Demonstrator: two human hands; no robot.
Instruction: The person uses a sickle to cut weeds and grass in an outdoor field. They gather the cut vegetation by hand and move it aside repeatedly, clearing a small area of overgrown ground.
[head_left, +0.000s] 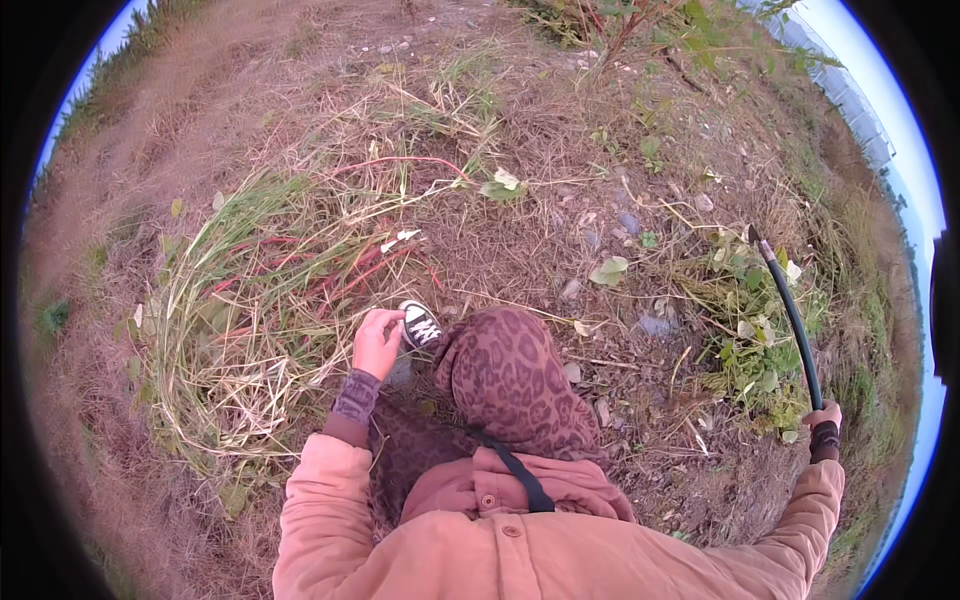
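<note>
My right hand (823, 416), at the far right, is closed around the lower end of a long dark curved handle. The handle belongs to a sickle-like tool (796, 319), whose short pointed metal blade (754, 235) is at the upper end, over green weeds (761, 360). Near the shoe, my left hand (377, 341) is raised with its fingers bent and the thumb close to the fingertips; whether it pinches a thin stalk is not plain. Left of this hand lies a broad heap of cut grass (225, 390) with long green and straw-coloured blades and red stems (375, 270).
A black-and-white canvas shoe (420, 325) stands beside my bent knee in leopard-print trousers (517, 367). Stones (628, 223) and loose leaves (609, 271) lie on the soil ahead. A leafy, reddish-stemmed plant (626, 34) grows at the top. Dry grass borders the left side.
</note>
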